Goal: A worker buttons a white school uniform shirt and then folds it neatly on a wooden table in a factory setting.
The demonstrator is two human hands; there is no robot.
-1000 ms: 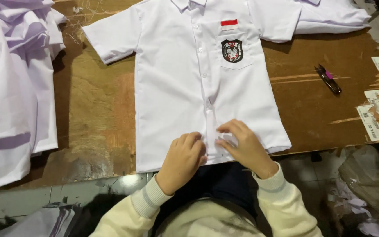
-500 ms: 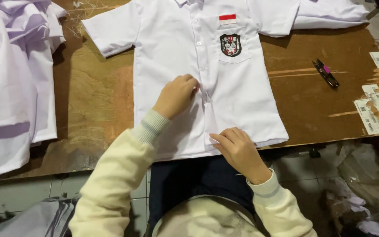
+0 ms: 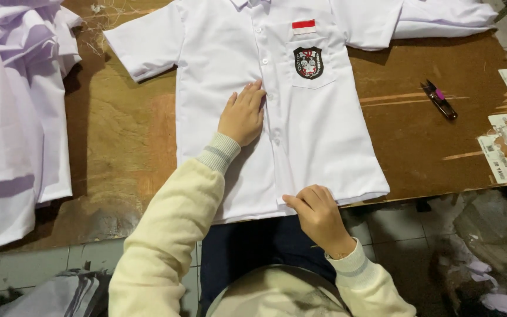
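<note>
The left hand (image 3: 243,114) lies flat, fingers (image 3: 253,94) spread open, pressing on the button placket of a white shirt (image 3: 224,64) spread face up across the wooden tabletop (image 3: 118,152). The right hand (image 3: 319,216) has its fingers closed, pinching the shirt's lower hem at the tabletop's near edge. A crest badge (image 3: 308,62) sits on the chest pocket under a red-and-white patch (image 3: 304,24). To the right lies a small thread snipper (image 3: 439,100); a heap of white garments (image 3: 13,111) lies on the left.

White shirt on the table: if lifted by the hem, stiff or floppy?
The shirt is probably floppy: thin cloth lying flat, its hem draping over the table edge. Likely light. The left hand pressing it suggests it slides easily.
</note>
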